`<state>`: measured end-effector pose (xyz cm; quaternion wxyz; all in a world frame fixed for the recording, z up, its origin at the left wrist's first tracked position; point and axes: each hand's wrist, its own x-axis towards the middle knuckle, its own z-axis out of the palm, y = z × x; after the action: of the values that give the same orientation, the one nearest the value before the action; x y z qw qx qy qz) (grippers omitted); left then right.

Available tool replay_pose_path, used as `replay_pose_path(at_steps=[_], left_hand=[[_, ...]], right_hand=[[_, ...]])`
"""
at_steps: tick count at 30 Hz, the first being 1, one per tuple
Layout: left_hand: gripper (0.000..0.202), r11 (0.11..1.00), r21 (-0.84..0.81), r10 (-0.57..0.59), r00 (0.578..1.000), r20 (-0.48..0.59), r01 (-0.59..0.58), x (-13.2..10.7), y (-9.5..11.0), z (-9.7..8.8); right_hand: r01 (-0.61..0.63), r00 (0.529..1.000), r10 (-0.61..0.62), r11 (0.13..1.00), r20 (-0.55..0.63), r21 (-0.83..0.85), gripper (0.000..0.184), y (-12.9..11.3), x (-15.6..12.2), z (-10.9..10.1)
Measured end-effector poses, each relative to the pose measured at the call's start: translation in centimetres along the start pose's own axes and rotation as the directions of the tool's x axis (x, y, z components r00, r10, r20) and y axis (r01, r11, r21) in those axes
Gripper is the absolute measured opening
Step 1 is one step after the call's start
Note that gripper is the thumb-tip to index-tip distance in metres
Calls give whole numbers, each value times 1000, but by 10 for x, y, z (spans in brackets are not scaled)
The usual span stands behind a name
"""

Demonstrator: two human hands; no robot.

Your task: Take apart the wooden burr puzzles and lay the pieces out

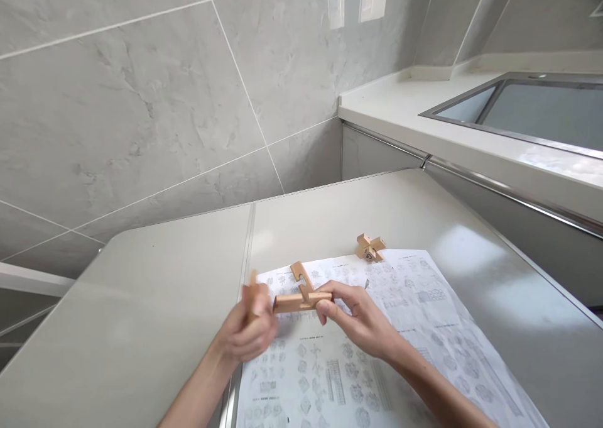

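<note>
Between the thumb and fingers of my right hand are two joined wooden puzzle pieces. One lies roughly level, and the other, notched, stands up across it. My left hand, blurred by motion, is closed around a separate wooden puzzle piece whose end sticks up past the fingers. It is close to the left end of the level piece; whether they touch I cannot tell. Under both hands lies a printed instruction sheet with small drawings of puzzle shapes.
An assembled wooden cross-shaped puzzle sits at the sheet's far edge. The pale table has a seam left of the sheet. At the right stands a white counter with a sink; behind is a grey tiled wall.
</note>
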<state>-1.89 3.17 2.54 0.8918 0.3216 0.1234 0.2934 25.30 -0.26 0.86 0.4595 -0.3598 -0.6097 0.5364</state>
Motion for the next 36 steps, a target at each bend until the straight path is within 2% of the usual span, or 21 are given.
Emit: replay_pose_path(at_steps=[1, 2, 3, 4, 5, 7, 9, 11, 13, 15, 18, 22, 27, 32, 36], left_hand=[[41, 997, -10, 78, 997, -14, -79, -1, 6, -1], [40, 975, 6, 220, 970, -101, -220, -2, 12, -2], [36, 953, 67, 305, 930, -208, -297, -2, 16, -1], [30, 943, 157, 330, 896, -297, -295, 0, 19, 1], [26, 933, 266, 335, 856, -395, -242, 2, 21, 4], [30, 876, 482, 325, 775, -542, -30, 9, 22, 12], [39, 710, 684, 410, 692, -594, 166, 16, 19, 20], [46, 496, 801, 496, 647, -579, 336, 21, 14, 25], [51, 344, 822, 520, 637, -569, 454, 25, 9, 25], [50, 272, 817, 511, 643, -570, 508, 26, 4, 22], [42, 211, 827, 530, 650, -544, 521, 28, -2, 14], [46, 115, 829, 577, 643, -504, 547, 30, -9, 8], [40, 23, 810, 590, 647, -483, 585, 35, -16, 8], [37, -35, 799, 589, 658, -469, 600, 38, -20, 2], [34, -146, 770, 592, 678, -436, 622, 40, -26, -4]], right_hand=[[-11, 999, 10, 1000, -37, -9, 37, 1, 0, -2], [-26, 997, 25, 1000, -79, -14, 40, 2, 0, -4], [-48, 991, 45, 999, -123, -16, 43, 2, 1, -6], [-74, 984, 70, 997, -164, -14, 45, 3, 2, -7], [-104, 974, 98, 995, -203, -15, 45, 4, 3, -6], [-171, 950, 152, 984, -273, -48, 46, 8, 4, -4], [-226, 926, 174, 966, -335, -123, 47, 14, 4, 0], [-246, 914, 151, 945, -378, -216, 47, 21, 3, 4], [-242, 910, 106, 920, -401, -308, 45, 27, 1, 6], [-238, 908, 54, 884, -416, -404, 44, 30, 0, 8], [-226, 908, -21, 817, -419, -531, 44, 33, 0, 9], [-205, 909, -99, 740, -405, -640, 43, 36, -1, 11], [-167, 905, -176, 693, -388, -702, 36, 37, -1, 12], [-120, 910, -235, 638, -342, -760, 38, 40, 1, 13], [-73, 929, -266, 554, -259, -829, 39, 42, 0, 14]])
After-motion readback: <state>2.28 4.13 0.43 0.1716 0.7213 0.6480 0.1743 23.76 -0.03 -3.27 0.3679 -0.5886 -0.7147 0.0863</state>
